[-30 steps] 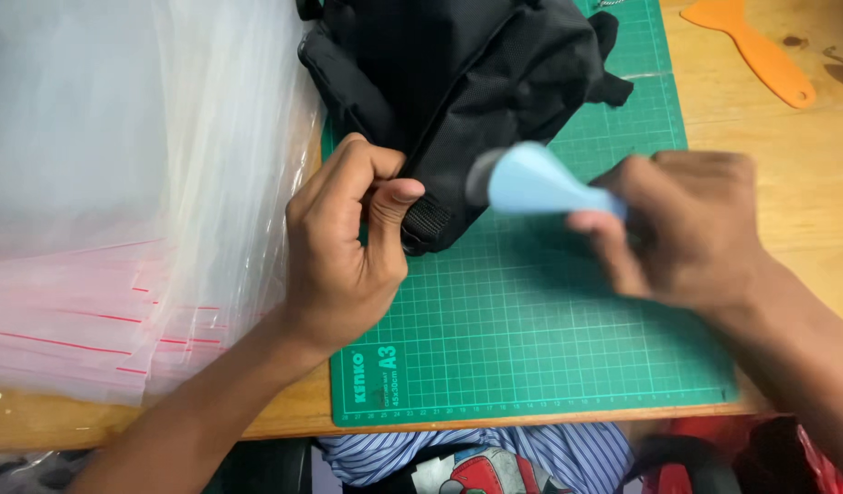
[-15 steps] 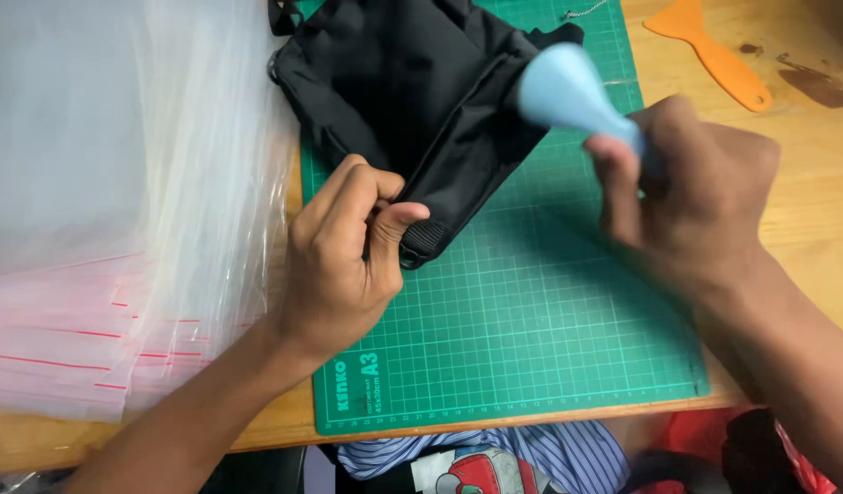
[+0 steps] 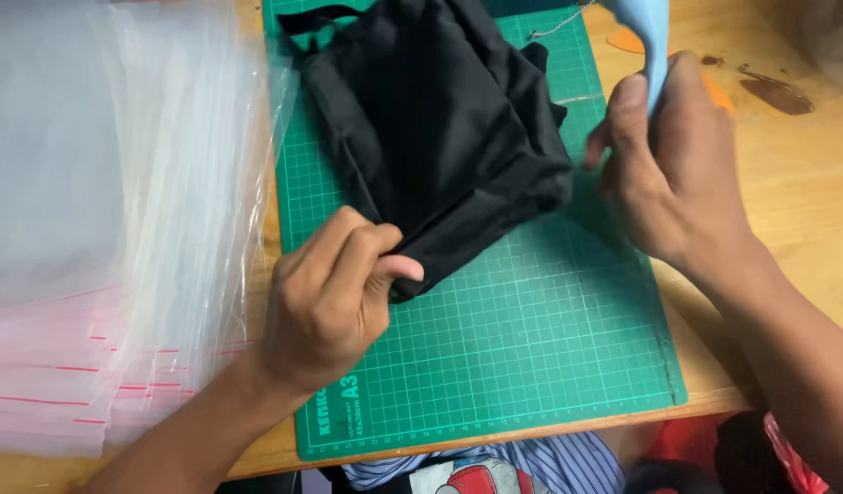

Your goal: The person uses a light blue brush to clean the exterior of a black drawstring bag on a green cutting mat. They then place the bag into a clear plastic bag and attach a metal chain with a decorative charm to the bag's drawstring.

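A black fabric bag [image 3: 440, 137] lies crumpled on a green cutting mat [image 3: 522, 348]. My left hand [image 3: 335, 297] pinches the bag's near corner between thumb and fingers. My right hand [image 3: 677, 174] is raised over the mat's right edge, closed around a light blue tool [image 3: 648, 27] whose wide end points up and away. The right hand is just right of the bag and apart from it.
A thick stack of clear zip bags with red seal lines [image 3: 111, 238] fills the left side, overlapping the mat's left edge. An orange scraper [image 3: 719, 91] lies on the wooden table [image 3: 805, 220] behind my right hand. The table's front edge runs just below the mat.
My right hand has swung the light blue tool from low over the mat up and to the far right. The left hand has kept its pinch on the bag's corner.
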